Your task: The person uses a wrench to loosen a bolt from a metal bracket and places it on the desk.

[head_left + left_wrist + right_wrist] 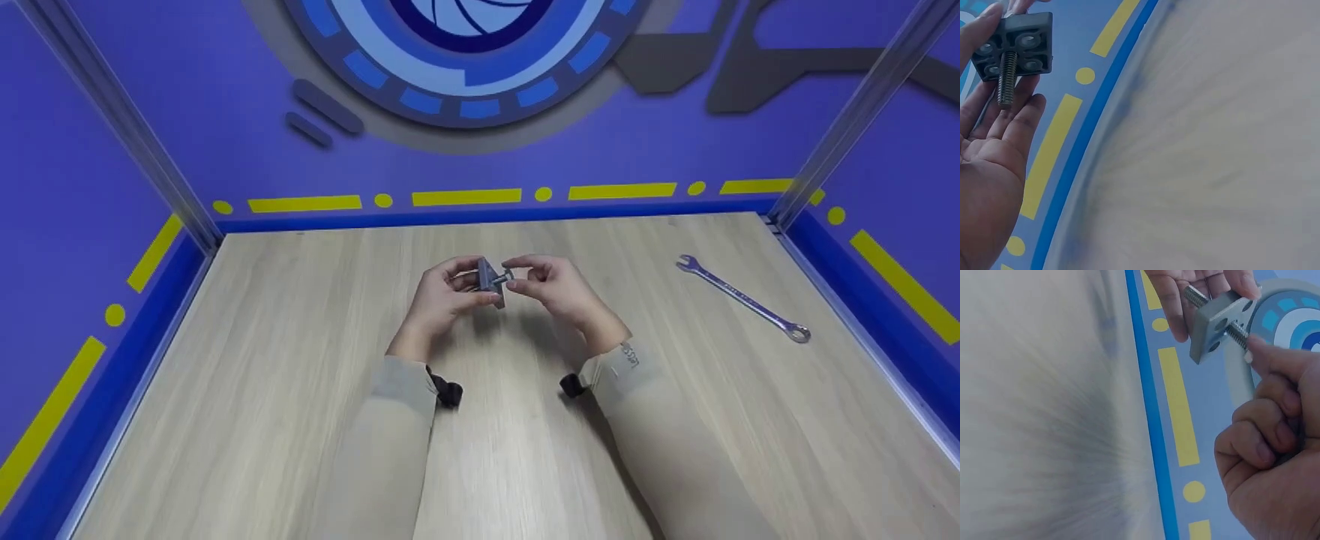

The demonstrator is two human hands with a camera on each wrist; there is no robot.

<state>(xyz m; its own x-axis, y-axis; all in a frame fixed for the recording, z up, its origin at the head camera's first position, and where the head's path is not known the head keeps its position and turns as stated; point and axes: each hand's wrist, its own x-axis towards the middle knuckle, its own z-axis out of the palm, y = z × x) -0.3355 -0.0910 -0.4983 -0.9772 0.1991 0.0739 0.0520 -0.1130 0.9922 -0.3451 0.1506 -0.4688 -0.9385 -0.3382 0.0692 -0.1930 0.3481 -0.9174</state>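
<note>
My left hand [439, 300] holds a small square grey block [1207, 334] by its edges, raised above the table, fingers on one side and thumb on the other. Through the block's centre runs a threaded bolt [1006, 84], its shank sticking out well past the ribbed face in the left wrist view. Several round holes surround it. Thumb and index finger of my right hand [562, 291] pinch the bolt at its head end. The right wrist view shows some thread [1237, 334] between the block's smooth face and those fingertips, and the other right fingers curled into the palm.
A combination wrench [742, 298] lies slantwise on the wooden table [247, 390], to the right of my hands. Blue-purple panels [480, 169] with yellow markings enclose the table at the back and both sides, with metal posts at the back corners.
</note>
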